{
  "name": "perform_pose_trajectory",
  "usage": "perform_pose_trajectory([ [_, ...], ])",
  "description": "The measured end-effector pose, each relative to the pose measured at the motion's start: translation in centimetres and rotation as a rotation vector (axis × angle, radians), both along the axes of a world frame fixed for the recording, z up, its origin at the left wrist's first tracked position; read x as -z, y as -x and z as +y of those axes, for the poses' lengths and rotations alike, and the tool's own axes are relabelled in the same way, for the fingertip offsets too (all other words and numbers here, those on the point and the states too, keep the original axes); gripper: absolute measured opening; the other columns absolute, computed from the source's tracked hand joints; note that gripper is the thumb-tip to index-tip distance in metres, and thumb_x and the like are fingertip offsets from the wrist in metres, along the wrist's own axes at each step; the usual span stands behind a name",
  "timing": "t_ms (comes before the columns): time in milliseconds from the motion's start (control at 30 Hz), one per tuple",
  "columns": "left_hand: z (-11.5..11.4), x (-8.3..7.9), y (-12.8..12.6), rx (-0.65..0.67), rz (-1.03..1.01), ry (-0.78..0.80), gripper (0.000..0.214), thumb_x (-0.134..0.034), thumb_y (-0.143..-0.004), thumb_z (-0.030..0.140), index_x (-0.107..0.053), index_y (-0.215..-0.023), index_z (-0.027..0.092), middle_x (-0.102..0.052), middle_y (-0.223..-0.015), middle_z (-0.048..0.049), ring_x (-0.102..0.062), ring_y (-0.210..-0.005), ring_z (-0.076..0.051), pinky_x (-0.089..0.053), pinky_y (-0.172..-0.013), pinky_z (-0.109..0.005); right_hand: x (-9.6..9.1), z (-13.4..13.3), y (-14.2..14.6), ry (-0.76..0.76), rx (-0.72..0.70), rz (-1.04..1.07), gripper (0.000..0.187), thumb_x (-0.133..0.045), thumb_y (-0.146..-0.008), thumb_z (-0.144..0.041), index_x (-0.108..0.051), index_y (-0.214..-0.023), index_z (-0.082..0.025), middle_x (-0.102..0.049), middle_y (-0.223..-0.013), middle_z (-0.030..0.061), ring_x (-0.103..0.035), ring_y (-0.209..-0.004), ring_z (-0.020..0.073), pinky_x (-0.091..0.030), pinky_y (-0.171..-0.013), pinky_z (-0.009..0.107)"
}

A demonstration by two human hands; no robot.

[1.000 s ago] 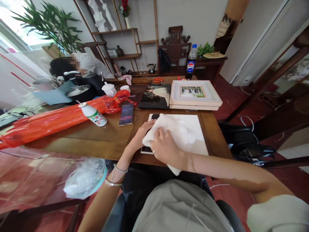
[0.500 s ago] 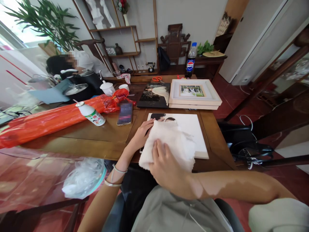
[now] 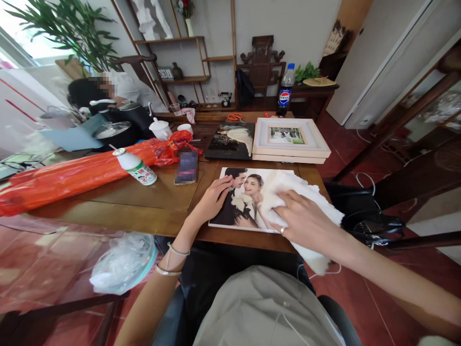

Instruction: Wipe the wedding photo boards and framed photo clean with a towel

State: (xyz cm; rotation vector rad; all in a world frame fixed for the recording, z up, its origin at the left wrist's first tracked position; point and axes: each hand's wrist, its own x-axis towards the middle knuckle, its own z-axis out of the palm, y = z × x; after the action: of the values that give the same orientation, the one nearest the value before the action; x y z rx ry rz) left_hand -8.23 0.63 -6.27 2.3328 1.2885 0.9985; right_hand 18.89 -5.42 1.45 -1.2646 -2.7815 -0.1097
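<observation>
A photo panel [image 3: 245, 206] printed with a couple lies flat near the table's front edge. My left hand [image 3: 212, 199] rests on its left side, fingers stretched out over the upper left part and holding nothing. On the panel's right half, my right hand [image 3: 297, 214] presses a white cloth [image 3: 320, 202], with the fingers bunched into it. The cloth covers that half and hangs past the table's front right edge. A ring shows on my right hand.
Behind the panel are a dark photo board [image 3: 230, 142] and a white framed picture [image 3: 291, 139]. Left of it lie a phone [image 3: 186, 167], a white bottle [image 3: 135, 166] and a red plastic-wrapped bundle [image 3: 82, 168]. A cola bottle [image 3: 284, 91] and orange-handled scissors [image 3: 235, 117] are farther back.
My right hand has moved the cloth from the panel's left and middle to its right side, uncovering the printed couple. My left hand has stayed in place.
</observation>
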Motion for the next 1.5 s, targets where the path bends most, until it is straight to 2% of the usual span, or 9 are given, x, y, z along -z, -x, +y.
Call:
perform_pose_trajectory([
  [300,-0.4,-0.7,-0.3,-0.003,0.017,0.009,0.033,-0.039,-0.098,0.026,-0.064,-0.118,0.015,-0.057,-0.136,-0.0125,-0.050,-0.130,-0.024,-0.039,-0.111,-0.043,1.4,8.7,7.4,0.146,-0.155,0.291,0.024,-0.051,-0.076,-0.011,-0.062,-0.097,-0.013,-0.066,-0.099,0.0110,-0.056,-0.101,0.0273,-0.044,-0.088,0.037],
  [433,-0.4,-0.9,-0.4,0.016,-0.001,0.007,0.032,-0.040,-0.098,0.025,-0.065,-0.117,0.018,-0.059,-0.131,-0.0108,-0.054,-0.125,-0.024,-0.043,-0.107,-0.042,1.4,10.3,9.5,0.169,-0.154,0.372,0.027,-0.048,-0.080,-0.012,-0.059,-0.106,-0.012,-0.066,-0.101,0.0121,-0.055,-0.104,0.0273,-0.043,-0.089,0.036],
  [567,-0.3,-0.6,-0.2,-0.004,0.021,0.004,0.033,-0.040,-0.098,0.026,-0.065,-0.119,0.017,-0.058,-0.133,-0.0113,-0.051,-0.128,-0.025,-0.040,-0.111,-0.044,1.3,10.7,9.3,0.178,-0.138,0.359,0.032,-0.046,-0.084,-0.014,-0.056,-0.113,-0.009,-0.065,-0.102,0.0150,-0.056,-0.103,0.0296,-0.044,-0.085,0.038],
  [833,-0.3,-0.1,0.1,-0.005,0.012,0.024,0.039,-0.039,-0.099,0.028,-0.058,-0.130,0.016,-0.052,-0.142,-0.0111,-0.044,-0.136,-0.023,-0.034,-0.116,-0.044,1.6,8.3,2.7,0.135,-0.064,0.239,0.033,-0.048,-0.082,-0.015,-0.057,-0.114,-0.014,-0.062,-0.110,0.0150,-0.058,-0.103,0.0293,-0.047,-0.082,0.036],
  [1033,-0.3,-0.2,0.0,-0.003,0.013,0.026,0.039,-0.039,-0.099,0.028,-0.058,-0.130,0.013,-0.052,-0.142,-0.0122,-0.045,-0.135,-0.022,-0.033,-0.116,-0.042,1.7,6.5,-2.9,0.052,0.077,0.200,0.035,-0.049,-0.082,-0.016,-0.062,-0.115,-0.012,-0.062,-0.110,0.0190,-0.063,-0.099,0.0320,-0.051,-0.085,0.044],
  [1200,-0.4,-0.3,-0.2,-0.014,0.004,0.033,0.039,-0.038,-0.099,0.028,-0.059,-0.129,0.014,-0.052,-0.142,-0.0122,-0.044,-0.136,-0.022,-0.034,-0.116,-0.042,2.4,1.7,-1.9,0.024,-0.140,0.249,0.031,-0.056,-0.066,-0.007,-0.071,-0.092,-0.014,-0.050,-0.139,0.0199,-0.044,-0.130,0.0359,-0.036,-0.108,0.051],
  [1333,-0.4,-0.4,-0.2,-0.014,0.011,0.035,0.039,-0.038,-0.099,0.028,-0.058,-0.130,0.015,-0.051,-0.143,-0.0116,-0.043,-0.137,-0.022,-0.033,-0.116,-0.043,3.2,-2.4,0.1,0.124,-0.304,0.249,0.025,-0.064,-0.065,-0.015,-0.073,-0.088,-0.015,-0.047,-0.142,0.0190,-0.040,-0.133,0.0377,-0.030,-0.112,0.054],
  [1400,-0.4,-0.3,-0.1,-0.013,0.013,0.035,0.039,-0.038,-0.099,0.028,-0.058,-0.130,0.015,-0.051,-0.143,-0.0117,-0.043,-0.136,-0.022,-0.033,-0.116,-0.043,3.2,-2.3,0.6,0.138,-0.324,0.265,0.024,-0.066,-0.066,-0.017,-0.074,-0.089,-0.014,-0.048,-0.140,0.0203,-0.042,-0.130,0.0380,-0.033,-0.110,0.054],
  [1500,-0.4,-0.3,-0.1,-0.005,0.010,0.036,0.039,-0.038,-0.099,0.028,-0.058,-0.130,0.013,-0.051,-0.143,-0.0124,-0.043,-0.136,-0.022,-0.033,-0.117,-0.043,3.1,0.7,0.9,0.087,-0.286,0.314,0.026,-0.063,-0.068,-0.014,-0.073,-0.093,-0.014,-0.053,-0.132,0.0202,-0.046,-0.125,0.0354,-0.039,-0.106,0.051],
])
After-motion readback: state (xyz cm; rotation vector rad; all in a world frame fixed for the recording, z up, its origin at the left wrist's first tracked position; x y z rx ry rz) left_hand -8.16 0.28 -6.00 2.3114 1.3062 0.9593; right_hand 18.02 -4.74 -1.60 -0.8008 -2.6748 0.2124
